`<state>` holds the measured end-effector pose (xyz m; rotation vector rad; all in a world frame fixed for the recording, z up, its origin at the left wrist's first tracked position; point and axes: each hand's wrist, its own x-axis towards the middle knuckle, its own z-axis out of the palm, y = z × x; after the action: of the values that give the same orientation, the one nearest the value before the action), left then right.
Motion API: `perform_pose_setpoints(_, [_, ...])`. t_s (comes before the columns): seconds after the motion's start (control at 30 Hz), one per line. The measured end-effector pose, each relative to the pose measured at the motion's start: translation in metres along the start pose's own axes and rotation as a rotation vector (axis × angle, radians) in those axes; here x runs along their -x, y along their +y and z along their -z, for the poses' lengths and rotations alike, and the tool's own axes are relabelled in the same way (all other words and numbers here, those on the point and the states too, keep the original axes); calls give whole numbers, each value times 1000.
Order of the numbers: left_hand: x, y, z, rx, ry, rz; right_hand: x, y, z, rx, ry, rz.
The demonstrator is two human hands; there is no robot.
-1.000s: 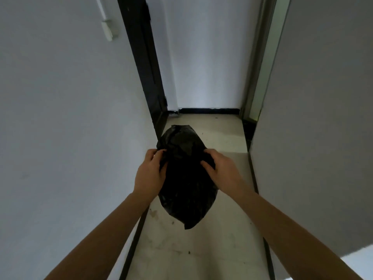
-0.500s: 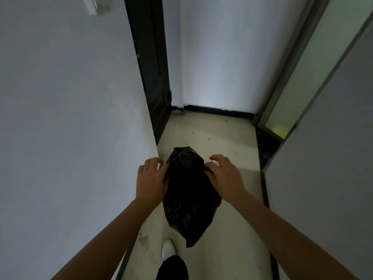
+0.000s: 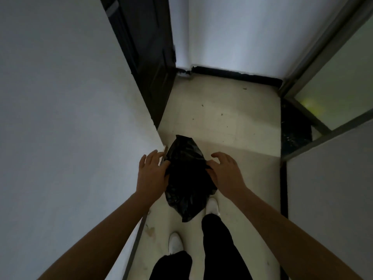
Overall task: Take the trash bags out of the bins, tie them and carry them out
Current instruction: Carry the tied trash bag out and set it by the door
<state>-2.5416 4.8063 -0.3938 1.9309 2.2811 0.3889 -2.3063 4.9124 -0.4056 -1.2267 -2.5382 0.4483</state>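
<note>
A black trash bag point(image 3: 186, 178) hangs in the air between both hands, above a pale tiled floor point(image 3: 232, 122) in a narrow corridor. The bag is crumpled, its lower tip pointing down toward the feet. The left hand point(image 3: 152, 174) presses against the bag's left side; its fingers are spread and extended, with the thumb side in contact with the plastic. The right hand point(image 3: 225, 171) meets the bag's right side, fingers loosely curled and partly splayed, thumb against the plastic. Whether either hand pinches the plastic or only presses it cannot be told. Below the bag, two white shoes point(image 3: 175, 242) and dark trousers point(image 3: 219, 245) are visible. A white wall point(image 3: 60, 118) runs along the left, ending at a dark door point(image 3: 149, 57). A frosted glass door point(image 3: 333, 87) in a grey frame stands at right. Small specks of debris lie on the floor.
</note>
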Motion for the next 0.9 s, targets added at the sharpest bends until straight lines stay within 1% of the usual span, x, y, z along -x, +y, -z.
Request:
perform_pose_setpoints(0.07, [-18, -12, -25, -28, 1, 46, -29, 20, -29, -51, -59, 3])
perform_pose_setpoints(0.13, [-33, -24, -52, -31, -5, 113, -53, 39, -58, -89, -159, -19])
perform_pose_setpoints(0.23, [-49, -39, -94, -8, -74, 202, -75, 64, -104, -118, -276, -10])
perform_pose_setpoints(0.3, [-60, -53, -120, 0, -113, 214, -85, 76, -131, -142, -330, -38])
perform_pose_setpoints(0.4, [-77, -81, -175, -2, -143, 240, -100, 96, -186, -161, -389, -104])
perform_pose_setpoints(0.5, [-89, -114, -244, 12, -189, 244, -108, 118, -257, -148, -429, -163])
perform_pose_setpoints(0.6, [-95, -150, -315, -1, -290, 246, -113, 131, -335, -129, -493, -224])
perform_pose_setpoints(0.67, [-95, -175, -361, 12, -349, 278, -114, 137, -387, -120, -535, -255])
perform_pose_setpoints(0.8, [-89, -223, -442, 8, -444, 308, -117, 153, -481, -79, -600, -223])
perform_pose_setpoints(0.9, [-83, -248, -482, 10, -436, 363, -117, 163, -531, -64, -630, -227])
